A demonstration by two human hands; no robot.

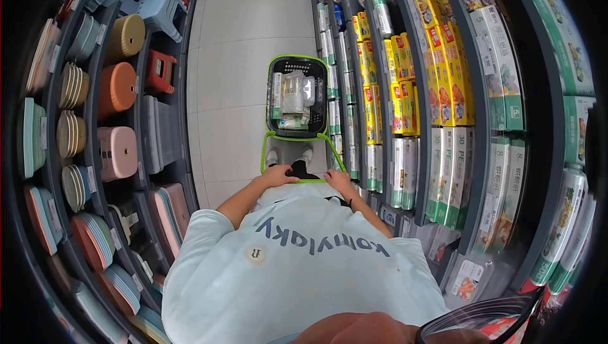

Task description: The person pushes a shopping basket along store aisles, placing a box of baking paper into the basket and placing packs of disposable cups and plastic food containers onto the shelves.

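Observation:
A black rolling shopping basket [297, 133] with a lime-green rim stands on the floor in front of me. Its green handle frame [265, 154] reaches back to my waist. My left hand [279, 175] is closed round the left part of the handle's crossbar, and my right hand [338, 179] grips the right part; the fingertips of both are mostly hidden. Inside the basket lie a clear plastic-wrapped pack [294, 92], a white roll-shaped pack [277, 94], a whitish container [309, 90] and a green-and-white packet [293, 120].
Shelves on the left hold stacked plates [92, 241], an orange bin [116, 89], a pink bin [117, 152] and a light-blue stool [158, 9]. Right-hand shelves carry yellow boxes [453, 71] and green-and-white rolls [451, 170] close beside the basket. Grey floor tiles [237, 24] run ahead between them.

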